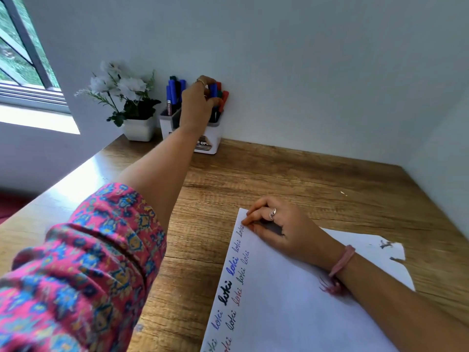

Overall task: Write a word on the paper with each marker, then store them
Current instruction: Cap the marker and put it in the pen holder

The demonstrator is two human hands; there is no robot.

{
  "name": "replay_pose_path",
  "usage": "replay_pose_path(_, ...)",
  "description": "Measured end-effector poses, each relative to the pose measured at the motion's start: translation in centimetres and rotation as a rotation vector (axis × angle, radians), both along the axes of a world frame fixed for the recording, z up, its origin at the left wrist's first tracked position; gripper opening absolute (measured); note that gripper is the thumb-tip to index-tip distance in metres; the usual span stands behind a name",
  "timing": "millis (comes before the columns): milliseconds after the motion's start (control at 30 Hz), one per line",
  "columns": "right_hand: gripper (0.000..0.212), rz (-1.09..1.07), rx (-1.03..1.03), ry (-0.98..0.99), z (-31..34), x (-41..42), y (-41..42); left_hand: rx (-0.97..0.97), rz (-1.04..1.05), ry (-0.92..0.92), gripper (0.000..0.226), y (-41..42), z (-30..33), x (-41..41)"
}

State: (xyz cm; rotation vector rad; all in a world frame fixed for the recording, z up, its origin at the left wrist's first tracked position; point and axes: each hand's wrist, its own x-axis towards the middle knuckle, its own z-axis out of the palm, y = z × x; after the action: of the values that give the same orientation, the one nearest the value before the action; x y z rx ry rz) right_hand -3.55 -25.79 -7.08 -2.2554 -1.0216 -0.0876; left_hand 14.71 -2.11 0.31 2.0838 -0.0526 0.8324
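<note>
The left hand (196,102) reaches into the white plastic marker holder (210,142), fingers curled round what looks like a blue-capped marker (213,90); keep it vertical. The right hand (276,228) presses fingertips on the white written-on paper (291,301).

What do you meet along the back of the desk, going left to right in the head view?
Window → white flowers in a white pot → left group of markers in the holder → left hand gripping a blue marker → red marker → bare wall.
</note>
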Motion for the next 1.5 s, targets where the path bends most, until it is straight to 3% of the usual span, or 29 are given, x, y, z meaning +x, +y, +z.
replay_pose_path(233, 0.021, -0.008, -0.012, 0.021, 0.1, -0.1, -0.1, 0.011, 0.0, 0.115, 0.055, 0.3, -0.4, 0.2)
replay_pose_path(467, 0.021, -0.006, -0.011, 0.023, 0.2, -0.1, -0.1, 0.023, 0.04, 0.082, 0.057, 0.8, -0.9, 0.3)
replay_pose_path(767, 0.021, -0.004, -0.014, 0.029, 0.4, -0.3, 0.0, -0.029, 0.074, -0.063, 0.045, 1.3, -1.0, -2.1)
replay_pose_path(967, 0.022, -0.006, -0.028, 0.012, 0.3, -0.2, 0.0, 0.095, -0.1, -0.135, 0.028, -0.1, -2.0, -8.9)
replay_pose_path(1133, 0.024, -0.02, -0.064, -0.021, 0.3, -0.2, 0.0, 0.441, -0.407, 0.058, 0.019, -0.1, -4.3, -16.7)
replay_pose_path(1267, 0.023, -0.044, -0.104, -0.091, 0.6, -0.7, 0.3, 0.57, -0.608, 0.425, 0.05, 0.2, -6.4, -20.6)
replay_pose_path(1367, 0.024, -0.069, -0.155, -0.136, 1.0, -1.3, 0.6, 0.666, -0.62, 0.463, 0.06, 0.1, -7.1, -21.7)
replay_pose_path(1500, 0.029, -0.092, -0.305, -0.182, 1.8, -2.3, 0.8, 0.694, -0.584, 0.484, 0.056, 0.0, -7.0, -22.1)
